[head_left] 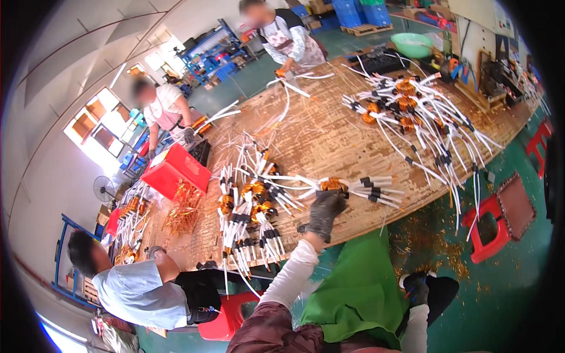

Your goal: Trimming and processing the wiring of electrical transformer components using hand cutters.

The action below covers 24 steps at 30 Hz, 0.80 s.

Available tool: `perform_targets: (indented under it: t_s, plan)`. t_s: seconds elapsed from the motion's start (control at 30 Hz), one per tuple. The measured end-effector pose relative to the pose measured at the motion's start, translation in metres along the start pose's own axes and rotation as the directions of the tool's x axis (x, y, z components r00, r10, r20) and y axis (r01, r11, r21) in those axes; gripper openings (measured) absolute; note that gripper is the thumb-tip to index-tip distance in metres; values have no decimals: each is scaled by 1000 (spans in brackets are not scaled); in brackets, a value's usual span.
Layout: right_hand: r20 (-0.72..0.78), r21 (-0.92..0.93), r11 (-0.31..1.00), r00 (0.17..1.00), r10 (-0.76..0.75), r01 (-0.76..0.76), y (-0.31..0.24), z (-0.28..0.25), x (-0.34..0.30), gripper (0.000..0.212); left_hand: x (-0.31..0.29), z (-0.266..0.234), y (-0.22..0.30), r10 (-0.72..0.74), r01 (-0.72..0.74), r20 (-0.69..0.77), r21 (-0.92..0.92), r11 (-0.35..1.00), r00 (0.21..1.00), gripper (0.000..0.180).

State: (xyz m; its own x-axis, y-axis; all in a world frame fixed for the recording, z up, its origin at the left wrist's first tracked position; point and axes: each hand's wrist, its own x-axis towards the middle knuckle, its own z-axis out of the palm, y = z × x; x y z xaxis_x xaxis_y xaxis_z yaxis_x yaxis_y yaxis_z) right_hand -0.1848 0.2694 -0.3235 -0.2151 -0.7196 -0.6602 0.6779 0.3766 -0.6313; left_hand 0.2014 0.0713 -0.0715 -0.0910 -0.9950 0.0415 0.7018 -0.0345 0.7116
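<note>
**Gloved hand on a copper coil at the edge of the wooden surface**

The left hand (325,213), in a grey glove, reaches forward over the near edge of the wooden surface (329,141) and its fingers are closed on a copper coil (333,185) with white leads. The leads fan out to both sides of the coil and carry black sleeves. The coil lies on the surface, near its front edge, between two piles — a heap of similar coils (250,203) just to the left and a wider spread of coils (412,112) further away on the right.

The right hand (419,288), also gloved, is low beside the green apron (359,288), well apart from the surface; if it is open or closed I cannot tell. A red stool (488,226) stands on the green floor at the right. Other people work around the surface, one next to a red crate (175,169).
</note>
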Motion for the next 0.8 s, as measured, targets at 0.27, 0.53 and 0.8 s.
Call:
perform_targets:
  t_s: [0.27, 0.53, 0.8]
  plan:
    - [103, -241, 970, 994, 22, 3, 10, -7, 17, 23, 79, 105, 31, 228, -309, 269, 937, 163, 936, 27]
    - [21, -287, 957, 999, -27, 32, -9, 12, -29, 31, 121, 74, 6, -416, -276, 99, 878, -391, 904, 55]
    - [50, -325, 935, 990, -134, 143, -27, 47, -45, 38, 115, 77, 28, -399, -221, 184, 974, -48, 898, 47]
